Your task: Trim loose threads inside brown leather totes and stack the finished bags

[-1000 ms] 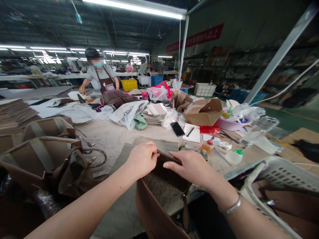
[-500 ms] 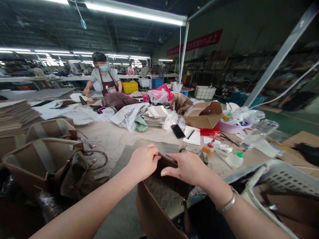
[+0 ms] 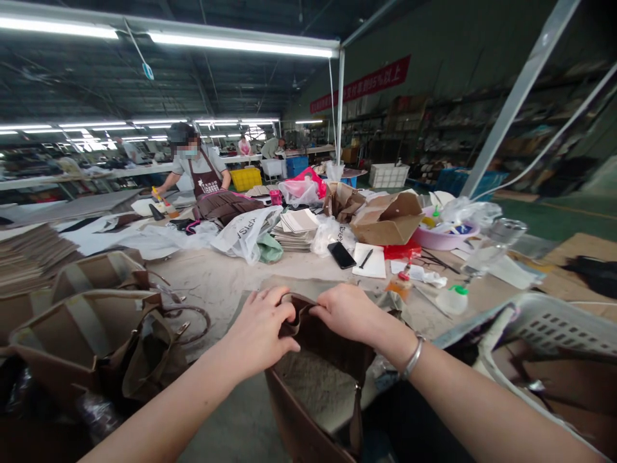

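Item: brown leather bag (image 3: 294,427), at the near edge of the worktable (image 3: 216,276). You are pinching its far rim, left hand (image 3: 260,331) and right hand (image 3: 344,312) both curled tight on it, forearms converging. Red banner (image 3: 359,83): lettering unreadable.

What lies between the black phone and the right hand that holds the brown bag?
In the head view, only a flat grey sheet and a strip of bare table separate the black phone from the right hand gripping the brown bag.

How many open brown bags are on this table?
3. One, the held bag, is pinched at its rim by the left hand and right hand; the near bag and far bag stand at left. Others may be hidden.
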Demonstrator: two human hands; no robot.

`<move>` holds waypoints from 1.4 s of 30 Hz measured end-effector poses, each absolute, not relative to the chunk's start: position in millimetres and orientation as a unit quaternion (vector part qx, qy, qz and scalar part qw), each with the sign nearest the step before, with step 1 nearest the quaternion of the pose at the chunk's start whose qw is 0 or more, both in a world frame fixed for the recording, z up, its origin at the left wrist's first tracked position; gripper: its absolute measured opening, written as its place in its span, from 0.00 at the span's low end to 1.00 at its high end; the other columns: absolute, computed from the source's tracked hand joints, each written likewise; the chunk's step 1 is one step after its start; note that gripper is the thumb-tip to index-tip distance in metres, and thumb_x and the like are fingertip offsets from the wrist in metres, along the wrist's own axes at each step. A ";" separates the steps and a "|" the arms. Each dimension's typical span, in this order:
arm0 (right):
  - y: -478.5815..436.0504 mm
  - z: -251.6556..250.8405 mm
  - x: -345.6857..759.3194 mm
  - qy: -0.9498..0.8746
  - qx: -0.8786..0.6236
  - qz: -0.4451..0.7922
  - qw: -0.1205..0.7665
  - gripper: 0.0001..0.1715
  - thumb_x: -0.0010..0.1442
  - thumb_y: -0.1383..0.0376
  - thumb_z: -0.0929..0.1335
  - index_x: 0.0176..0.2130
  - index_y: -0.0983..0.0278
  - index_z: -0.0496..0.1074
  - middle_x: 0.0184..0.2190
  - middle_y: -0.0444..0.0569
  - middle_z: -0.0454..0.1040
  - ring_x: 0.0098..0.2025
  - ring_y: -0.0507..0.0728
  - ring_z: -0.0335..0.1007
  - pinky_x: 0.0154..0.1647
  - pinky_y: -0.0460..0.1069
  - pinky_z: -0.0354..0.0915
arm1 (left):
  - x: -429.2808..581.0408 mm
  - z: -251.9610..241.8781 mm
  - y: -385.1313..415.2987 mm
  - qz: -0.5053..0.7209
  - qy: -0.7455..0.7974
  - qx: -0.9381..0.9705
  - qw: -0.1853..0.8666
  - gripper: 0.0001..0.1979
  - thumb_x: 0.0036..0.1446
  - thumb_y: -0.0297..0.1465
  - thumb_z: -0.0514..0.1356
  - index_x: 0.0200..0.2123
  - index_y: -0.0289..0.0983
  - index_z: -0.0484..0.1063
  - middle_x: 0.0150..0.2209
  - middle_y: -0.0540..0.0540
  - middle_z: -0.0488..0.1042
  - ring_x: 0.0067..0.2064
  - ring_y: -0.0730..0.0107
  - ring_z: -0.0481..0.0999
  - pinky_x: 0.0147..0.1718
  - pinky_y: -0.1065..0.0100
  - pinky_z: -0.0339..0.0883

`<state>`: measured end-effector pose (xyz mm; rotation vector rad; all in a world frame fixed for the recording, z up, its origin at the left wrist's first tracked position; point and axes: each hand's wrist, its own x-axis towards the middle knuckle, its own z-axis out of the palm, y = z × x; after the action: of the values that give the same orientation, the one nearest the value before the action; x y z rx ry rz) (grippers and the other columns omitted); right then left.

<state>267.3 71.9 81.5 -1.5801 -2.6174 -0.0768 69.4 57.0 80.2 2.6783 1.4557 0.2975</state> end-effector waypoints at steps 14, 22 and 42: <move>37.0 74.8 292.0 -0.828 -0.555 0.004 0.087 0.19 0.62 0.56 0.62 0.27 0.61 0.74 0.26 0.48 0.77 0.30 0.57 0.72 0.27 0.47 0.55 | 83.4 75.8 84.8 0.170 0.430 0.875 0.146 0.11 0.55 0.32 0.58 0.22 0.37 0.69 0.37 0.49 0.74 0.37 0.71 0.73 0.39 0.70 0.63; 42.9 70.2 294.2 -0.825 -0.553 0.022 0.113 0.17 0.63 0.55 0.61 0.32 0.59 0.74 0.27 0.45 0.76 0.30 0.56 0.72 0.27 0.47 0.53 | 90.3 68.8 90.1 0.193 0.464 0.854 0.136 0.13 0.55 0.31 0.56 0.19 0.35 0.64 0.28 0.50 0.70 0.31 0.74 0.69 0.31 0.71 0.59; 74.3 79.6 277.3 -0.851 -0.521 0.029 0.063 0.25 0.65 0.54 0.58 0.28 0.61 0.75 0.27 0.47 0.77 0.30 0.55 0.71 0.28 0.46 0.55 | 87.0 66.3 89.5 0.217 0.469 0.843 0.148 0.11 0.54 0.35 0.58 0.22 0.37 0.68 0.28 0.50 0.71 0.32 0.71 0.70 0.32 0.70 0.61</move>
<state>277.3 74.3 79.6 -1.5746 -2.5708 0.0877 87.0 89.5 66.3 2.4248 1.3486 0.6238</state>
